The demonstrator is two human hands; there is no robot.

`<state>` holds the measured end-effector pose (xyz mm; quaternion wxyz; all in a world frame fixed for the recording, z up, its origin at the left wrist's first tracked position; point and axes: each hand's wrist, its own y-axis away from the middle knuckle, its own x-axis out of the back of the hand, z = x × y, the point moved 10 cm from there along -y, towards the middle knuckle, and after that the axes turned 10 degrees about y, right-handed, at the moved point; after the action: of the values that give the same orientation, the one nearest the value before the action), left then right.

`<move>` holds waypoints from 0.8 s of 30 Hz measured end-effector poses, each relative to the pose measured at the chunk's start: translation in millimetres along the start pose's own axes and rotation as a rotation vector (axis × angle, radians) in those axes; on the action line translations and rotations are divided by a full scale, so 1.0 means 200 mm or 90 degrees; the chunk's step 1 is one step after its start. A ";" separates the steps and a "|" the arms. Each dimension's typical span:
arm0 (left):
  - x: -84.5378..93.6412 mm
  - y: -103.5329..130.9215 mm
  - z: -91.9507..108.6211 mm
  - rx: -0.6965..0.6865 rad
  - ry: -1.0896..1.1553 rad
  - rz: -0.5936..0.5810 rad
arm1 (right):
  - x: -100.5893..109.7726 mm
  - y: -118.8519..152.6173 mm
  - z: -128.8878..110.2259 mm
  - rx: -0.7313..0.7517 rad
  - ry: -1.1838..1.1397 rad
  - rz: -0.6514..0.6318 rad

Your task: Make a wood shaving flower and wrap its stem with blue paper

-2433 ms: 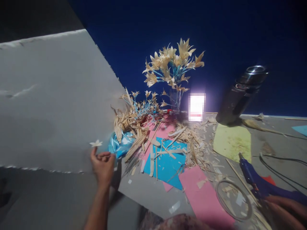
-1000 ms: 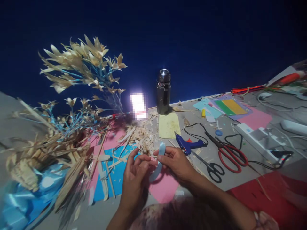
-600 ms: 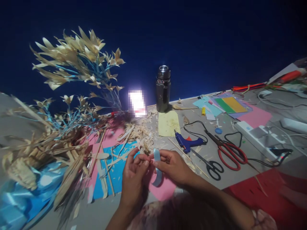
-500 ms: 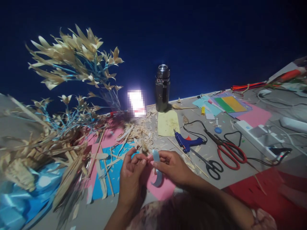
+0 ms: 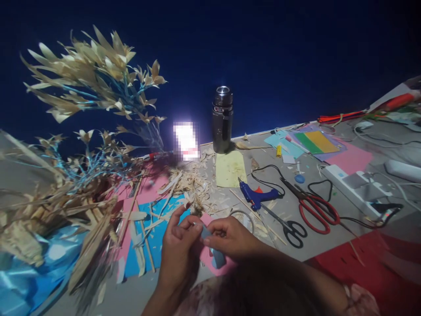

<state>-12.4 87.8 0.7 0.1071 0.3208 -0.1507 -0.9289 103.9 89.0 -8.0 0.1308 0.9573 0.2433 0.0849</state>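
A light blue strip (image 5: pixel 217 259) hangs in a curl between my hands, over a pink sheet (image 5: pixel 230 266). My left hand (image 5: pixel 184 237) pinches its upper end between thumb and fingertip, the index finger raised. Close beside it, my right hand (image 5: pixel 226 237) is closed on the same strip with thumb and index finger. A thin curved band or wire (image 5: pixel 248 216) shows just behind the right hand. Wood-coloured shavings (image 5: pixel 194 186) lie beyond the hands.
Right of the hands lie a blue glue gun (image 5: pixel 258 195), black scissors (image 5: pixel 292 230), red-handled scissors (image 5: pixel 317 213) and a power strip (image 5: pixel 351 191). A dark flask (image 5: pixel 222 123) stands behind. Dried-leaf flowers (image 5: pixel 98 74) and husks (image 5: pixel 88 245) fill the left.
The strip has turned from upright to slanting down and right, its upper end now at my left fingertips. My right hand has shifted slightly left and down. A curved band now shows behind it.
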 end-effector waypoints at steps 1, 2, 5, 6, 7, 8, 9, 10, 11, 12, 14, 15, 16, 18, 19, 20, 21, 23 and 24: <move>0.00 -0.01 0.00 0.008 0.014 -0.006 | 0.01 0.00 0.01 -0.007 -0.010 0.008; 0.01 -0.01 0.00 0.013 0.027 -0.006 | 0.02 0.01 0.01 -0.015 -0.019 0.014; 0.05 -0.02 0.03 0.007 0.044 0.017 | 0.04 0.03 0.03 -0.045 -0.035 0.019; 0.06 -0.03 0.05 -0.001 0.044 0.026 | 0.05 0.03 0.03 -0.050 -0.040 0.025; 0.07 -0.03 0.06 -0.007 0.040 0.033 | 0.07 0.04 0.03 -0.050 -0.045 0.034; 0.07 -0.03 0.06 -0.009 0.035 0.033 | 0.08 0.04 0.02 -0.046 -0.049 0.045; 0.06 -0.03 0.06 -0.008 0.030 0.029 | 0.09 0.04 0.02 -0.040 -0.053 0.053; 0.05 -0.02 0.05 -0.003 0.025 0.021 | 0.09 0.04 0.01 -0.034 -0.055 0.057; 0.04 -0.01 0.03 0.007 0.019 0.010 | 0.09 0.04 0.01 -0.031 -0.055 0.056; 0.02 -0.01 0.01 0.018 0.013 0.001 | 0.09 0.04 0.01 -0.028 -0.053 0.054; 0.01 0.00 -0.02 0.028 -0.002 0.001 | 0.07 0.03 0.01 -0.020 -0.041 0.049; 0.01 0.00 -0.03 0.026 -0.010 0.008 | 0.07 0.03 0.01 -0.019 -0.039 0.044; 0.01 0.00 -0.03 0.019 -0.018 0.016 | 0.06 0.03 0.01 -0.020 -0.042 0.037; 0.02 -0.01 -0.01 -0.008 -0.029 0.031 | 0.06 0.03 0.03 -0.029 -0.051 0.026; 0.03 -0.02 0.00 -0.020 -0.031 0.035 | 0.06 0.03 0.04 -0.033 -0.051 0.024; 0.04 -0.03 0.02 -0.031 -0.032 0.040 | 0.07 0.04 0.05 -0.034 -0.047 0.028; 0.05 -0.04 0.03 -0.042 -0.029 0.047 | 0.08 0.04 0.05 -0.032 -0.039 0.034; 0.07 -0.05 0.05 -0.058 -0.020 0.060 | 0.11 0.05 0.07 -0.024 -0.025 0.044; 0.08 -0.06 0.06 -0.064 -0.016 0.065 | 0.12 0.06 0.08 -0.023 -0.024 0.046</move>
<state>-34.1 96.1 -2.7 0.1685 0.2956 -0.1218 -0.9324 133.6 87.6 -16.4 0.1498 0.9644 0.2043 0.0759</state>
